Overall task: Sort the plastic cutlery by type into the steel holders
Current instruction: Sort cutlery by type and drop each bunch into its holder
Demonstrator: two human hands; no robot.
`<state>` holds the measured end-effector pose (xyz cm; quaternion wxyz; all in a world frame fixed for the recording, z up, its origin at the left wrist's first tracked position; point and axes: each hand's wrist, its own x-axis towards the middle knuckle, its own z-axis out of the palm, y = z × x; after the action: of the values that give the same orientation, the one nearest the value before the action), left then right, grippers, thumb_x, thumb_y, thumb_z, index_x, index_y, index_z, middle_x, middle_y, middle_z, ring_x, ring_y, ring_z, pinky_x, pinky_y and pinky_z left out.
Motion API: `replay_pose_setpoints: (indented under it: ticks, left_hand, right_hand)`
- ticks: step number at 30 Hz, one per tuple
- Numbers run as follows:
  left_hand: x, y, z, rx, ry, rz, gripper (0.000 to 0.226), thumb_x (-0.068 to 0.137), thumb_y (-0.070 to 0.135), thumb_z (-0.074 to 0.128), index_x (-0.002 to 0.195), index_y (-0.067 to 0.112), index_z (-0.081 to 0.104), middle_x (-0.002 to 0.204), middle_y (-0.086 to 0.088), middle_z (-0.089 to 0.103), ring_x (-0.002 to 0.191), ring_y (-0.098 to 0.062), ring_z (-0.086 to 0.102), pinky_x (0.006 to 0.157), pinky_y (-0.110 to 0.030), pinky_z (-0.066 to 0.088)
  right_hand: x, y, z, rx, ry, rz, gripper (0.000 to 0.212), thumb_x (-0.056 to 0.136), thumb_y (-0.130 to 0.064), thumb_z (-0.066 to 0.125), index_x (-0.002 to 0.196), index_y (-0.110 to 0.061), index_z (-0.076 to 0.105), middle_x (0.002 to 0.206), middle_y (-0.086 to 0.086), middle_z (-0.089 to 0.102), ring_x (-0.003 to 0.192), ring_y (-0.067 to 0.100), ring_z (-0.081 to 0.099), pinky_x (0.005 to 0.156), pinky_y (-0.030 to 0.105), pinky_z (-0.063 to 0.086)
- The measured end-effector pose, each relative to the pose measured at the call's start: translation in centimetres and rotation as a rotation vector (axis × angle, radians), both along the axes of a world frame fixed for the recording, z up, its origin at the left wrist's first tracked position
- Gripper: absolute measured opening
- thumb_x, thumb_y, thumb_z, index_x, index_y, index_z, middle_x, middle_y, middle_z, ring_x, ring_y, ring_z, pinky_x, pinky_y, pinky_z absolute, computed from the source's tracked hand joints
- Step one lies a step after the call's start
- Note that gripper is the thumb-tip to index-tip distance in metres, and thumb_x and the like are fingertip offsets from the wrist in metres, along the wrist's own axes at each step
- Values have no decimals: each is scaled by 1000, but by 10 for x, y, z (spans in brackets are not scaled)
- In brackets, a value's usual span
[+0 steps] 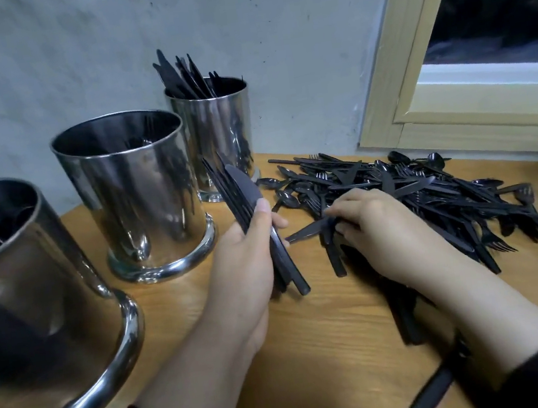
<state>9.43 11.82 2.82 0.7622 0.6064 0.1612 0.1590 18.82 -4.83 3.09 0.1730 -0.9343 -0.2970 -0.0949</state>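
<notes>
Black unmarked knives [257, 226], left hand [244, 262]

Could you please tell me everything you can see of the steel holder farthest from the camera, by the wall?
The far holder is a shiny steel cylinder with a wider foot, standing upright on the wooden table close to the grey wall. Its mirror-like side shows dark reflections. Black plastic knives stand in it, leaning left and sticking out above the rim. Neither hand touches it. The bundle of knives in the left hand partly hides its lower edge.
</notes>
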Motion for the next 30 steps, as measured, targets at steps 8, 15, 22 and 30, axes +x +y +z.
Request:
replay_pose_setpoints:
  ticks: [8, 15, 22, 30]
  left_hand:
    - [1, 1, -5, 25, -31, -56, 28, 104, 38, 55, 102, 10, 62, 67, 2, 41, 53, -13, 38, 49, -28, 37]
    - [-3, 2, -1, 87, -48, -64, 22, 105, 32, 54, 100, 15, 67, 64, 0, 48, 52, -13, 43, 50, -29, 40]
    - [-3, 7, 6, 259, -82, 145, 28, 105, 33, 54, 88, 20, 71, 58, 4, 54, 60, -11, 55, 70, -36, 52]
    - [-8, 1, 11, 161, -2, -126, 28, 107, 28, 51, 100, 6, 67, 86, -9, 79, 82, -27, 77, 82, -49, 63]
  right_hand:
    - [10, 13, -6, -96, 0, 24, 39, 92, -11, 55, 122, -32, 68, 122, -14, 56, 106, 15, 42, 93, 42, 41]
    - [12, 9, -11, -25, -63, 28, 28, 92, -12, 60, 108, -28, 75, 106, -8, 61, 102, 20, 50, 90, 46, 45]
    - [7, -6, 3, 212, -327, -5, 17, 91, -10, 67, 101, -20, 76, 98, -3, 55, 95, 23, 45, 79, 44, 43]
    - [-29, -46, 8, 357, -539, 49, 17, 89, -2, 71, 103, -8, 77, 102, 7, 62, 96, 20, 47, 83, 35, 37]
